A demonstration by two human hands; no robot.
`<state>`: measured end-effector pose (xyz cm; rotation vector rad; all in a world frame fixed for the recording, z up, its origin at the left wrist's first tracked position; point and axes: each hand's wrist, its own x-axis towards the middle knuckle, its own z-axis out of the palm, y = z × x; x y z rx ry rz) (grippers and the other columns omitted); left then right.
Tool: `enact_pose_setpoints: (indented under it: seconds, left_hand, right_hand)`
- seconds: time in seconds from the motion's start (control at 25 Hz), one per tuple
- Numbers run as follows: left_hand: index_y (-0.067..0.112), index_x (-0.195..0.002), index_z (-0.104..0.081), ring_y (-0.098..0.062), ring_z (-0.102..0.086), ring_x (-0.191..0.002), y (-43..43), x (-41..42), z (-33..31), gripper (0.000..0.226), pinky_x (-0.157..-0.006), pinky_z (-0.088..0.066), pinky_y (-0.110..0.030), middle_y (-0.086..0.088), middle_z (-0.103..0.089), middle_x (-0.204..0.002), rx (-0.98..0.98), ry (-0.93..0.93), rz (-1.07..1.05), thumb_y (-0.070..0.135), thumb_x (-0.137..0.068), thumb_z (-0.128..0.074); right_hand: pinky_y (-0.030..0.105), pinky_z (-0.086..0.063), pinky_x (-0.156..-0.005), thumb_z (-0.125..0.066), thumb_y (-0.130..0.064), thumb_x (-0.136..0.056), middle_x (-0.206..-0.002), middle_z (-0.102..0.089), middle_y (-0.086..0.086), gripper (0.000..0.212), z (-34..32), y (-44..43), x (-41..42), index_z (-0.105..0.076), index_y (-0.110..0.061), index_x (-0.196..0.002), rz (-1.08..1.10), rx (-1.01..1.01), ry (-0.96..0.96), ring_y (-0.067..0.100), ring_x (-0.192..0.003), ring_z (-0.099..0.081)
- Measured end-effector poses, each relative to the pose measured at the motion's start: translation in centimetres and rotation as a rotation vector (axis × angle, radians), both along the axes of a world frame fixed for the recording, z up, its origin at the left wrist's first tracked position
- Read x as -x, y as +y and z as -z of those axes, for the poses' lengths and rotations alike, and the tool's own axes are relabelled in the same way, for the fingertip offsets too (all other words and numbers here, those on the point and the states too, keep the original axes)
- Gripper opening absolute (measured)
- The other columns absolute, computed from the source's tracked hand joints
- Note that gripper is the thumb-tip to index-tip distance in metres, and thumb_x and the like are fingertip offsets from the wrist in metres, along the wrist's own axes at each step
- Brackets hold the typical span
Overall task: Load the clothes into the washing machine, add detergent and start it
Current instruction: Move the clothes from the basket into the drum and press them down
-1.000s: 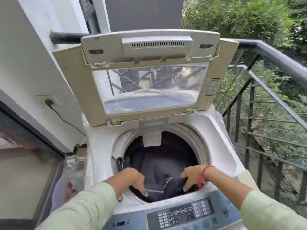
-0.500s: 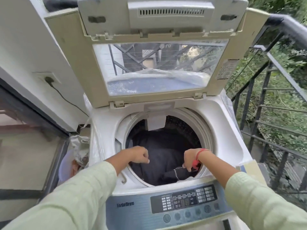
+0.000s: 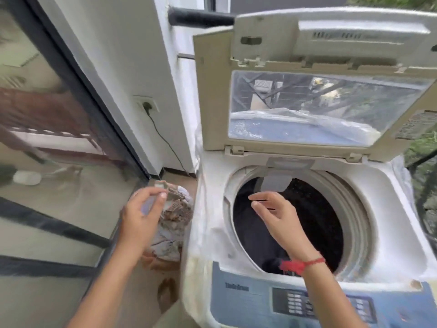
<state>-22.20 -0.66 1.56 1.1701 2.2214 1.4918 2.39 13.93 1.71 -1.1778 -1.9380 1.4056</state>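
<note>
A white top-loading washing machine (image 3: 387, 223) stands with its lid (image 3: 319, 95) raised. Dark clothes (image 3: 255, 230) lie inside the drum. My right hand (image 3: 274, 216), with a red thread at the wrist, hovers over the drum's left side, fingers apart and holding nothing. My left hand (image 3: 142, 216) is out to the left of the machine, above a pile of patterned and pale clothes (image 3: 172, 223) on the floor. Its fingers are spread, close to the top of the pile; blur hides whether they touch it.
The blue control panel (image 3: 319, 304) runs along the machine's near edge. A glass sliding door (image 3: 47, 138) fills the left. A wall socket (image 3: 146, 105) with a black cable sits on the white wall behind the pile. A metal railing (image 3: 421, 159) is at the right.
Both hands have come up out of the drum. My left hand has swung left over the pile on the floor, and my view has turned left with it.
</note>
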Motion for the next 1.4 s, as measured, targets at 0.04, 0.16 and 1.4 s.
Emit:
enact_pose_setpoints:
  seconds: [0.04,0.16,1.4]
  left_hand:
    - [0.042,-0.082,-0.062,0.008,-0.057,-0.087,-1.4,1.9,0.8,0.010,-0.078,-0.041,-0.008,0.023,-0.065,-0.091,0.010,-0.009,-0.044,0.043,-0.082,-0.052]
    - [0.036,-0.083,-0.063,-0.007,-0.061,-0.089,-4.9,8.2,4.0,0.013,-0.077,-0.044,-0.020,0.011,-0.067,-0.089,0.085,-0.028,-0.099,0.042,-0.083,-0.052]
    - [0.019,-0.125,-0.049,-0.025,-0.047,-0.116,8.5,26.9,48.2,0.056,-0.092,-0.039,-0.039,-0.003,-0.052,-0.122,0.884,0.003,0.374,0.049,-0.081,-0.064]
  right_hand:
    - [0.012,-0.048,-0.077,-0.061,-0.020,-0.090,-0.101,-0.066,-0.013,0.012,-1.0,-1.3,2.2,-0.069,-0.025,-0.096,-0.051,-0.009,0.026,-0.001,-0.091,-0.062]
    - [0.015,-0.049,-0.076,-0.063,-0.017,-0.089,-0.093,-0.067,-0.007,0.010,-2.2,-4.9,9.6,-0.071,-0.023,-0.090,-0.146,0.007,0.075,0.005,-0.086,-0.064]
    - [0.043,-0.042,-0.096,-0.063,-0.016,-0.083,-0.120,-0.049,0.016,0.055,49.5,4.2,37.2,-0.042,-0.014,-0.134,0.107,0.054,-0.750,0.033,-0.112,-0.049]
